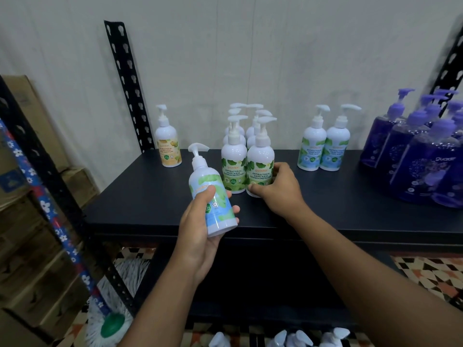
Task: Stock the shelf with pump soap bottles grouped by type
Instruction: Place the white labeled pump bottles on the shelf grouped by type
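Note:
On the dark shelf [155, 211] stand groups of white pump bottles. My left hand [200, 229] holds a blue-and-green labelled bottle [213, 194], tilted, above the shelf's front edge. My right hand [275, 191] grips the base of the front right green-leaf bottle [260, 159], which stands on the shelf in a cluster of several green-leaf bottles [234, 161]. One yellow-labelled bottle [168, 144] stands alone at the back left. Two blue-green mint bottles [323, 146] stand to the right of the cluster. Several purple pump bottles [421, 151] fill the far right.
Black perforated shelf posts [127, 81] rise at the back left and front left. Cardboard boxes [30, 196] are stacked at the left. A mop head [112, 319] lies on the patterned floor. More white pump tops [300, 338] show at the bottom edge.

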`<state>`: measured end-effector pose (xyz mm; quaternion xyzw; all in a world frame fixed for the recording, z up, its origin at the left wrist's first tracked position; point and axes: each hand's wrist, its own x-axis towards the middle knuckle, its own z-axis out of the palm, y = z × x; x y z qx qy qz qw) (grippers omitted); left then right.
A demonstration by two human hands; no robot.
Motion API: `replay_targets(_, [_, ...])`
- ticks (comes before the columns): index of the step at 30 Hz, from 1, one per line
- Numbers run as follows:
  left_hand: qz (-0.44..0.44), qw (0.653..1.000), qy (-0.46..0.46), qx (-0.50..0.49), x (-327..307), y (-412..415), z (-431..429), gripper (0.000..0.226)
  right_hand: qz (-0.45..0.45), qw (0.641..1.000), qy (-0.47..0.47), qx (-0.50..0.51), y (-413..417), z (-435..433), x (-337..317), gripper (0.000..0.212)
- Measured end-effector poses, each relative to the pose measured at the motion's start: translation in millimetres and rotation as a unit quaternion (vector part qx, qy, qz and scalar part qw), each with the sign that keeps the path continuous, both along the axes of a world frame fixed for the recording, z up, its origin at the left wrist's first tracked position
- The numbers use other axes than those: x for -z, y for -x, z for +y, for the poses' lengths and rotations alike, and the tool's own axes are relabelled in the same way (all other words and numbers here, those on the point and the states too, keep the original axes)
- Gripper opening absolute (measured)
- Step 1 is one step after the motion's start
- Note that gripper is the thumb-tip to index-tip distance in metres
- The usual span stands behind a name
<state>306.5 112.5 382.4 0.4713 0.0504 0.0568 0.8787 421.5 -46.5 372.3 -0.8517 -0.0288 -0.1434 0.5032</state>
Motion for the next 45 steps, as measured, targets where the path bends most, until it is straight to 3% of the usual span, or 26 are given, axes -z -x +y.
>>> replay_targets(12, [0.004,1.0,-0.013,0.009,1,1,1,0.029,0.011,1.0,0.017,0.012,-4,1,-3,0.067])
replay_targets(17, [0.003,1.0,-0.027,0.006,2,5,-1,0.03,0.03,1.0,0.009,-0.002,3,-6,-4,0.081])
replay_targets(19, [-0.002,0.999,-0.035,0.005,2,8,-4,0.037,0.039,0.999,0.032,-0.008,10,-14,-6,0.084])
replay_targets(22, [-0.013,0.998,-0.052,0.021,4,15,-16,0.053,0.04,0.994,0.106,-0.01,23,-37,-7,0.07])
replay_targets(30, [-0.054,0.978,-0.192,0.055,-6,-4,-91,0.069,0.061,0.967,0.246,0.031,35,-130,-11,0.04])
replay_targets(32, [-0.06,0.965,-0.251,0.051,-9,-23,-111,0.062,0.069,0.962,0.262,0.039,33,-149,-12,0.036])
replay_targets(38, [-0.111,0.921,-0.369,0.053,-10,-76,-146,0.062,0.121,0.922,0.366,0.029,28,-170,-7,0.058])
replay_targets(45, [-0.133,0.892,-0.425,0.071,1,-94,-156,0.061,0.171,0.904,0.39,0.027,24,-166,-3,0.062])
